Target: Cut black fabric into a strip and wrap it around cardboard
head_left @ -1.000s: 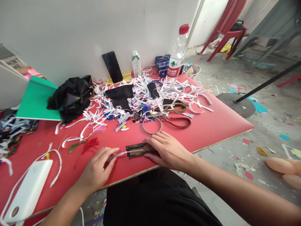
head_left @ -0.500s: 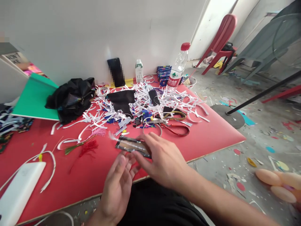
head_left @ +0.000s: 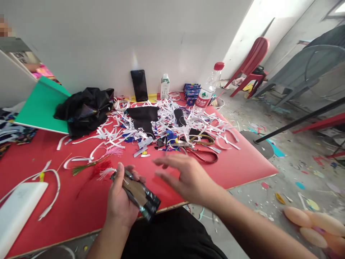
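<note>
My left hand (head_left: 121,201) grips a flat brown card piece with shiny black edges (head_left: 138,193), thumb along one side and fingers on the other. A white tassel (head_left: 105,173) sticks out from its far end. To the right, my right hand (head_left: 185,176) hangs over the table edge with fingers apart and nothing in them. Beyond it lie scissors with red-brown handles (head_left: 205,157), partly among paper scraps. Red (head_left: 101,169), pink (head_left: 115,151) and green tassels (head_left: 81,168) lie left of the held piece.
White paper strips (head_left: 167,108) and black cloth pieces (head_left: 144,117) cover the red table (head_left: 237,169). A bottle (head_left: 206,93), carton (head_left: 165,86), phone (head_left: 139,85) and black bag (head_left: 86,111) stand or lie at the back. A white power bank (head_left: 24,212) lies at left.
The card piece has passed from my right hand into my left, and its near end now tilts down toward me. My right hand has let go and drawn away to the right.
</note>
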Tool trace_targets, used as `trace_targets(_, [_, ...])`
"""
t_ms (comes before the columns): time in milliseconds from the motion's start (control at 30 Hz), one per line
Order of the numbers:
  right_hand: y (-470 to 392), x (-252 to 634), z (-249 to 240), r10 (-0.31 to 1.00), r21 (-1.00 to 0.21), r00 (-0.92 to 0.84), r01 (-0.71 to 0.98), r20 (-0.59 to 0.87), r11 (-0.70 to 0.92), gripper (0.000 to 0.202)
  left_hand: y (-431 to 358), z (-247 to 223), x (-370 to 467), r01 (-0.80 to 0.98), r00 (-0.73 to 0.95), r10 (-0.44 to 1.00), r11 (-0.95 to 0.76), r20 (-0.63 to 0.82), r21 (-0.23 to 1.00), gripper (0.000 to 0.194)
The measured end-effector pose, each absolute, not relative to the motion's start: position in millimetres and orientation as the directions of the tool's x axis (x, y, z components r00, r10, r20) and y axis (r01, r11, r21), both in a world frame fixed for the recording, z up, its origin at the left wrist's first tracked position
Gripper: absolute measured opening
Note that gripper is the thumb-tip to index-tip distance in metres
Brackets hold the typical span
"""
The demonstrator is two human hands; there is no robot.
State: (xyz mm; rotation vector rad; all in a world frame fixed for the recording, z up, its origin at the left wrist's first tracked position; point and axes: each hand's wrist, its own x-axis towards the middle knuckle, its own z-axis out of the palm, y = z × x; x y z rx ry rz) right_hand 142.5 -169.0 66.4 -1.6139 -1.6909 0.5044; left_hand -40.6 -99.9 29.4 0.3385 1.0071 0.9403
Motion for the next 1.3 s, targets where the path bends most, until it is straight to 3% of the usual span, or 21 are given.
trace_targets(67, [-137, 165, 66, 0.974, -0.659, 0.146, 0.752, 0.174, 0.005, 0.030, -102, 26, -44, -0.413, 0.237, 0.819, 0.572, -0.523, 0.709, 0.063])
trace_targets(133, [-94, 185, 65, 0.979, -0.512, 0.181, 0.852, 0.088, -0.111, 0.028, -106, 24, -44, -0.310, 0.261, 0.826, 0.562, -0.500, 0.767, 0.073])
trace_targets(267, [-1, 211, 63, 0.953, -0.402, 0.299, 0.867, -0.050, -0.294, 0.037, -99, 23, -33, -0.090, 0.349, 0.809, 0.532, -0.474, 0.842, 0.065])
trace_targets(333, [35, 218, 58, 0.942, -0.373, 0.332, 0.870, -0.040, -0.322, 0.043, -88, 22, -29, 0.039, 0.380, 0.832, 0.422, -0.405, 0.906, 0.059])
trace_targets(433, [69, 224, 50, 0.959, -0.341, 0.283, 0.902, 0.005, -0.265, 0.055, -68, 19, -26, 0.334, 0.349, 0.909, 0.108, -0.229, 0.937, 0.061])
trace_targets(533, [83, 229, 44, 0.969, -0.321, 0.246, 0.917, -0.012, -0.237, 0.037, -57, 15, -27, 0.640, 0.372, 0.923, -0.180, -0.096, 0.746, 0.066])
trace_targets(633, [88, 236, 46, 0.963, -0.321, 0.269, 0.914, 0.015, -0.250, 0.022, -57, 9, -31, 0.756, 0.498, 0.865, -0.465, 0.056, 0.462, 0.063])
trace_targets(767, [91, 247, 52, 0.953, -0.339, 0.298, 0.903, 0.049, -0.265, 0.028, -59, 1, -37, 0.650, 0.685, 0.649, -0.750, 0.333, 0.125, 0.039])
trace_targets(833, [92, 251, 49, 0.945, -0.347, 0.327, 0.889, 0.026, -0.298, 0.038, -58, -1, -38, 0.571, 0.741, 0.541, -0.819, 0.398, 0.051, 0.029])
trace_targets(933, [91, 251, 39, 0.934, -0.385, 0.358, 0.862, 0.005, -0.328, 0.049, -55, -1, -40, 0.469, 0.789, 0.430, -0.883, 0.439, 0.024, 0.040])
trace_targets(1033, [90, 250, 35, 0.936, -0.451, 0.347, 0.846, 0.062, -0.283, 0.041, -52, 3, -42, 0.423, 0.802, 0.426, -0.900, 0.418, 0.104, 0.054])
trace_targets(1167, [91, 250, 56, 0.932, -0.529, 0.314, 0.830, 0.181, -0.177, 0.028, -44, 16, -46, 0.429, 0.800, 0.552, -0.799, 0.233, 0.421, 0.068])
trace_targets(1300, [92, 249, 97, 0.862, -0.617, 0.325, 0.787, 0.389, -0.019, 0.014, -33, 25, -51, 0.406, 0.796, 0.602, -0.613, 0.067, 0.678, 0.065])
